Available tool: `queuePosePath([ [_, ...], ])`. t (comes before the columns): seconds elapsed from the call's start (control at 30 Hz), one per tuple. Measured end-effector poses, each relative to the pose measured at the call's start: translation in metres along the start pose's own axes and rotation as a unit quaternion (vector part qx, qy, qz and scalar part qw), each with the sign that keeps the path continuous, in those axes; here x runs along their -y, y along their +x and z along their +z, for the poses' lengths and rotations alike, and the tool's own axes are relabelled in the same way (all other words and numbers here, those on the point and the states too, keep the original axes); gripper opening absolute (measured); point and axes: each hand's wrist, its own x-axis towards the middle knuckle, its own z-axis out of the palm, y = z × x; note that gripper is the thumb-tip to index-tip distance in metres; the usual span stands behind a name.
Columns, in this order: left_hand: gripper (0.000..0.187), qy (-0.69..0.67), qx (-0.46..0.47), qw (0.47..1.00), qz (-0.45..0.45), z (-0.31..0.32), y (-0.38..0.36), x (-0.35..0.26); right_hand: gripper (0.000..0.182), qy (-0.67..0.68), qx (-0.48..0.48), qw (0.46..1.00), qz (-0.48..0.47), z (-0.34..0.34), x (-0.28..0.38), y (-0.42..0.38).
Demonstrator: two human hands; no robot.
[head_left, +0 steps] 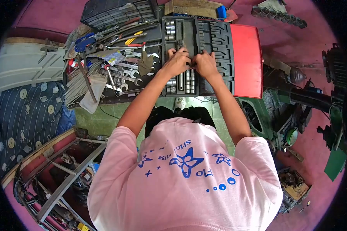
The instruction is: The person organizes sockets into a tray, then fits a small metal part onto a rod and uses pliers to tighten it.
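Note:
A black socket case (197, 87) lies open on the bench, its moulded tray holding silver sockets (190, 81) in rows and a long ratchet handle (181, 80). My left hand (178, 62) reaches over the middle of the tray with its fingers curled down. Close beside it, my right hand (205, 64) is bent inward over the divider, fingertips near those of the left. Both hands look closed at the fingertips, and whatever lies between them is too small and covered to make out. More sockets (170, 27) sit in the tray's far-left corner.
Left of the case, wrenches (132, 73), pliers and loose tools are heaped on the bench. A drawer cabinet (119, 13) and a cardboard box (194, 8) stand behind. The red toolbox panel (247, 61) and green machine (260, 115) are to the right. A metal frame (61, 184) stands lower left.

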Motion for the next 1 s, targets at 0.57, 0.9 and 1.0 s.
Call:
queuePosePath([
  [0.57,0.013,-0.011,-0.096,0.995,0.025,-0.025,-0.036,-0.008,0.009,-0.004,-0.127,0.992,-0.022,-0.021,0.038,-0.037],
  [0.9,0.009,-0.031,-0.012,0.999,0.008,-0.078,-0.125,0.036,0.01,0.077,-0.102,0.988,-0.092,-0.005,0.129,-0.039],
  [1.0,0.011,-0.021,0.01,1.0,-0.007,-0.08,-0.153,0.046,0.011,0.073,-0.073,0.988,-0.114,0.007,0.152,-0.041],
])
